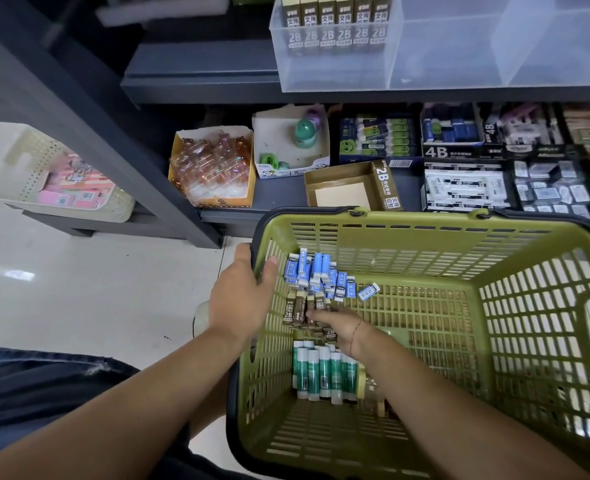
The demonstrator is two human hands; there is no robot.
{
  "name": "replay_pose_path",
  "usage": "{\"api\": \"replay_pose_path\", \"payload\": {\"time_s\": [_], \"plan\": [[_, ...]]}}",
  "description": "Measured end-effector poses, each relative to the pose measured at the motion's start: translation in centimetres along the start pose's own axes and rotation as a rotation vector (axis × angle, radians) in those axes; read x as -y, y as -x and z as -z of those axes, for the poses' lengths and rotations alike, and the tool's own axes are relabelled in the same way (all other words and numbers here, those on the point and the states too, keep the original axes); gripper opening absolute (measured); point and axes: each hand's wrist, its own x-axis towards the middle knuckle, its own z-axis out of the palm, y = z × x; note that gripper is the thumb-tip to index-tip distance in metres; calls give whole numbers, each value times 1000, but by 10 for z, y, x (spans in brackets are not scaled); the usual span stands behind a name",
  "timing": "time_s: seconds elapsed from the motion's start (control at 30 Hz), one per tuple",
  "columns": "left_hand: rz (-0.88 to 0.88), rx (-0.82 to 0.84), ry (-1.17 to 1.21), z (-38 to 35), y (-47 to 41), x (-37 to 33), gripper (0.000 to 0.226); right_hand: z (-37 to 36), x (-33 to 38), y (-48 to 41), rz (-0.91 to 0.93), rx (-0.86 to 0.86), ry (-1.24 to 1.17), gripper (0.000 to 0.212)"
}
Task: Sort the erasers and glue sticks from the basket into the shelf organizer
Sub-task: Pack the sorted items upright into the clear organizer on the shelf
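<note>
- Left hand (243, 296) gripped the left rim of the green basket (425, 221), thumb inside.
- Right hand (338, 329) dug among the brown erasers (295, 308); its grasp could not be told.
- Blue erasers (316, 275) and glue sticks (324, 372) lay beside them in the basket.

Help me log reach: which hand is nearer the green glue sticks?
Right. The right hand reaches inside the basket at the brown erasers, just beyond the glue sticks; the left hand grips the basket's left rim, farther off.
</note>
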Motion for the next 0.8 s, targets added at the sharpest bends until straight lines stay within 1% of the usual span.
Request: {"api": "replay_pose_path", "payload": {"time_s": [0.17, 0.23, 0.3, 0.33, 0.37, 0.4, 0.43, 0.47, 0.5, 0.53, 0.57, 0.6, 0.63, 0.7, 0.73, 0.8], "plan": [[7, 9, 17, -1, 0, 1, 27, 10, -1, 20, 4, 49, 22, 97], [-11, -43, 0, 0, 1, 1, 34, 16, 1, 31, 13, 67, 49, 96], [-137, -171, -64, 2, 3, -1, 47, 19, 8, 51, 17, 95, 80, 96], [-221, -207, -52, 2, 6, -6, 48, 20, 11, 62, 31, 110, 85, 97], [-291, -201, 0, 3, 9, -15, 47, 21, 17, 74, 48, 124, 78, 98], [-321, -156, 84, 4, 14, -26, 46, 21, 25, 85, 79, 129, 58, 100], [-289, -84, 194, 3, 20, -39, 48, 21, 35, 98, 118, 127, 36, 104], [-193, 6, 330, 4, 26, -54, 54, 21, 46, 113, 169, 140, 48, 107], [-50, 125, 497, 4, 30, -70, 66, 21, 58, 126, 196, 151, 69, 103], [106, 263, 685, 6, 33, -86, 80, 19, 70, 138, 236, 156, 89, 82], [245, 390, 867, 8, 34, -100, 92, 18, 80, 149, 308, 145, 102, 52], [350, 493, 1006, 9, 33, -112, 97, 14, 90, 161, 368, 118, 130, 34], [417, 565, 1117, 11, 30, -121, 93, 10, 98, 168, 426, 84, 160, 32], [467, 616, 1249, 17, 23, -136, 62, 3, 112, 181, 529, 20, 186, 41], [471, 617, 1269, 21, 21, -142, 51, 1, 117, 187, 577, 2, 181, 36], [459, 630, 1293, 33, 16, -151, 45, -1, 126, 202, 633, 9, 117, 19]]}}
